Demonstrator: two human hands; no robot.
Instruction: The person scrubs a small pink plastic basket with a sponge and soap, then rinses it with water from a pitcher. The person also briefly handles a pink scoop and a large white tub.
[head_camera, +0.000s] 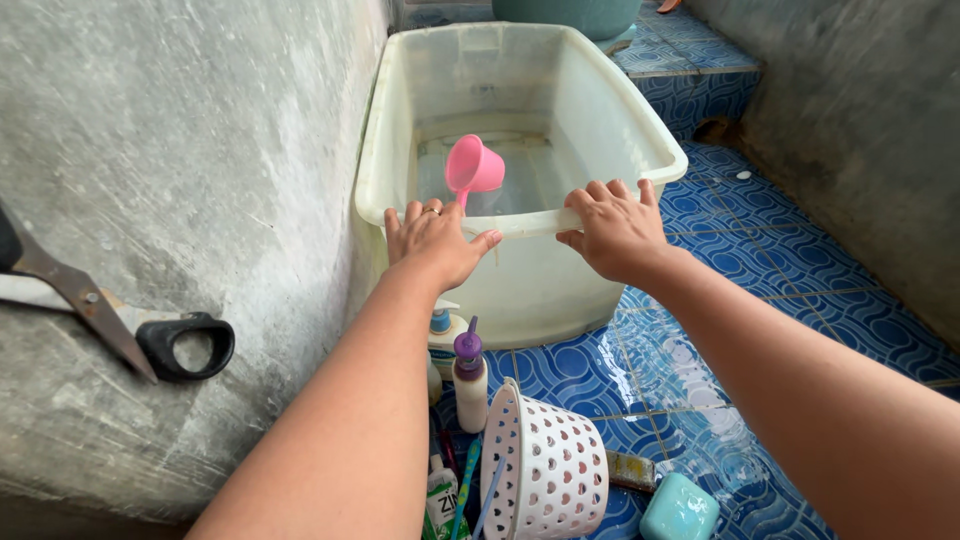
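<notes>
A large translucent white plastic tub stands on the blue tiled floor, with shallow water in its bottom. Inside it floats a pink plastic dipper with its handle pointing toward me. My left hand grips the tub's near rim at the left, a ring on one finger. On the same rim further right, my right hand has its fingers curled over the edge. Both arms reach in from the bottom of the view.
A grey concrete ledge at the left carries scissors with black handles. Below the tub lie a tipped white perforated basket, a purple-capped bottle, tubes and a teal soap case. The tiles look wet.
</notes>
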